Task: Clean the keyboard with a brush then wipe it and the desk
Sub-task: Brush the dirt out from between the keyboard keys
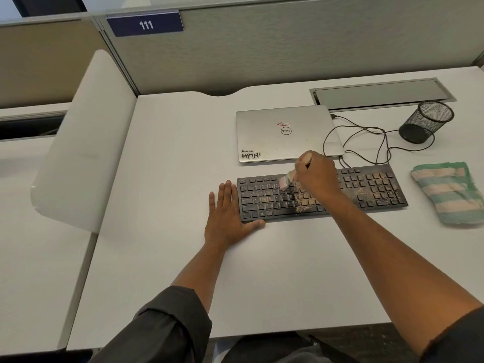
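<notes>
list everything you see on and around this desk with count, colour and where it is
keyboard: 1, black, dusted with tan crumbs, desk centre
brush: 1, pale bristles, on the keyboard's upper keys
cloth: 1, green and peach stripes, right of the keyboard
laptop: 1, silver, closed, behind the keyboard
cable: 1, black, looped right of the laptop
mesh cup: 1, black, far right
cable hatch: 1, grey, desk rear
number sign: 1, blue, on the partition
desk: 1, white
left hand: flat beside the keyboard's left end
right hand: grip closed on the brush

Brush point(286, 181) bristles touch dusty black keyboard point(377, 189).
</notes>
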The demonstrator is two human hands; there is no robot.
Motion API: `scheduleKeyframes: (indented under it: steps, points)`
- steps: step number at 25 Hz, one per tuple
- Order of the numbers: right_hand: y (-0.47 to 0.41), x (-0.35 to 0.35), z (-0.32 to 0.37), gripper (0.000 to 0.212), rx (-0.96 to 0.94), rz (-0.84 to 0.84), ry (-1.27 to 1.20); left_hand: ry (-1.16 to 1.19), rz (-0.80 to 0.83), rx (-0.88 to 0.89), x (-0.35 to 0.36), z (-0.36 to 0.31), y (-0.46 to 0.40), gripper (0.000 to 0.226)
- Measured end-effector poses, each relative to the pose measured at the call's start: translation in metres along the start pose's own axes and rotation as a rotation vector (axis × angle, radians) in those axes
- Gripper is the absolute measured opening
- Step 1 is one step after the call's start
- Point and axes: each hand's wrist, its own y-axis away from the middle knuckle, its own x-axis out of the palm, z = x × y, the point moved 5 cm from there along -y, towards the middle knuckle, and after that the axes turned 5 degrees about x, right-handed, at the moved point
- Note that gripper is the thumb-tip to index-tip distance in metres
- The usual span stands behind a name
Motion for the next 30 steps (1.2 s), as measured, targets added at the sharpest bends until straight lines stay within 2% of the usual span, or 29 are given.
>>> scheduleKeyframes:
  steps: [3,5,8,11,17,21,23,28,30]
  points:
    - [-0.003,-0.011,-0.004,0.015,0.018,-0.094,0.1,0.008,0.004,0.003,0.001,0.001,0.0,0.133]
    - [-0.005,-0.015,-0.002,0.015,0.026,-0.099,0.103,0.011,-0.002,0.003,0.001,0.0,-0.001,0.134]
    - [-0.005,-0.007,0.006,0.013,0.001,0.003,-0.042,0.003,-0.01,0.007,0.0,0.0,-0.001,0.134]
    - [-0.002,-0.001,0.002,0.013,-0.009,0.062,-0.045,0.009,-0.01,0.007,0.001,0.001,-0.001,0.134]
    - [-0.002,-0.028,-0.009,0.018,0.023,-0.124,0.148,0.018,-0.018,0.01,0.001,0.001,0.0,0.134]
    - [0.003,-0.014,-0.01,0.018,0.031,0.015,-0.017,0.02,-0.015,0.01,-0.001,-0.001,0.0,0.133]
    - [0.007,-0.011,-0.015,0.021,0.04,0.039,-0.009,0.018,-0.013,0.009,-0.001,-0.001,0.0,0.133]
    - [0.008,-0.032,-0.021,0.025,0.024,-0.115,0.217,0.025,-0.007,0.009,-0.002,-0.001,0.002,0.133]
    - [0.008,-0.032,-0.02,0.023,0.005,-0.102,0.196,0.024,-0.008,0.008,-0.002,-0.001,0.002,0.132]
